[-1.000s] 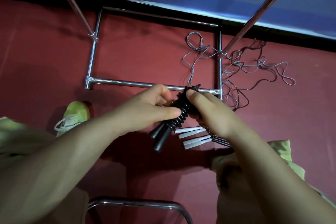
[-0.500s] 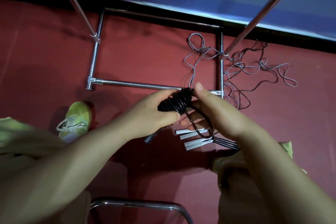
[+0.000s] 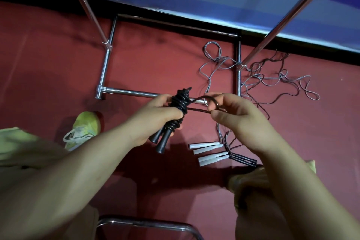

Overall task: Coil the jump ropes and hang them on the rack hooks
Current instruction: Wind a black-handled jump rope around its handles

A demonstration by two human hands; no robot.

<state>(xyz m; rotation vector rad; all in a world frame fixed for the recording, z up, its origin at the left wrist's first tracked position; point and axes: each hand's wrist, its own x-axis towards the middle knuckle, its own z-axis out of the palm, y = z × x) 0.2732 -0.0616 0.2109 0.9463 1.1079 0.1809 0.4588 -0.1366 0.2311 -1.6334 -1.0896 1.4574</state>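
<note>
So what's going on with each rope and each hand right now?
Black rope: coiled round its handles, one loop still loose.
Left hand: grips the coil.
Right hand: pinches the loose loop.
Gray ropes: tangled on the floor.
White handles: lying on the floor.

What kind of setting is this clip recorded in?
Probably an indoor sports or gym storage spot, though that is a guess. A chrome rack frame stands on a red floor, loose jump ropes lie tangled beside it, and a sneaker shows at the person's foot.
</note>
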